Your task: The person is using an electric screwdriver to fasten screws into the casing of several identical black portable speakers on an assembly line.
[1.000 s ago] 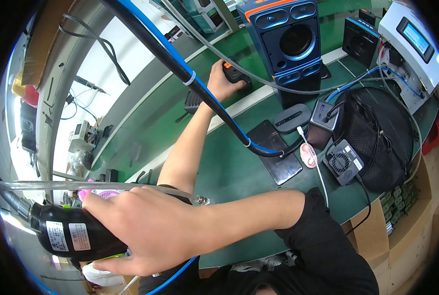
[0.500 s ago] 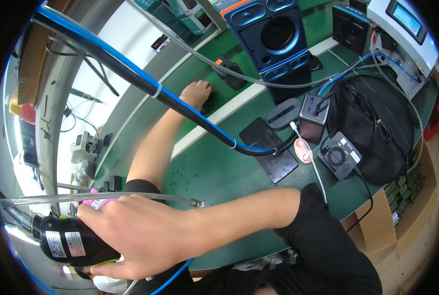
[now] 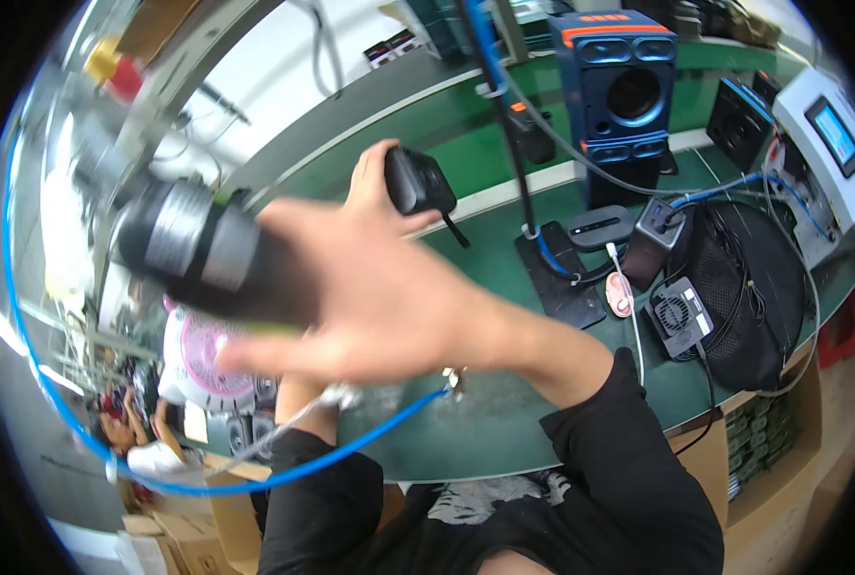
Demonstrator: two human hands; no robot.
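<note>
My right hand, blurred by motion, reaches across to the left and is closed around a black cylindrical power tool with pale labels. Its thumb sticks out below the tool, while the other fingers are partly hidden behind it. Beyond it, my left hand grips a small black box-shaped device above the green bench. A short dark strap or tab hangs from this device. My right arm crosses in front of my left forearm and hides part of it.
A tall blue-black speaker stands at the back. To the right are a black flat slab, a pink oval case, a black mesh bag and a white machine with a screen. A blue hose loops in front; another person is at left.
My left hand has lifted the black device off the bench. My right hand has moved up and right with the power tool. The whole view has shifted, bringing the blue hose loop in.
</note>
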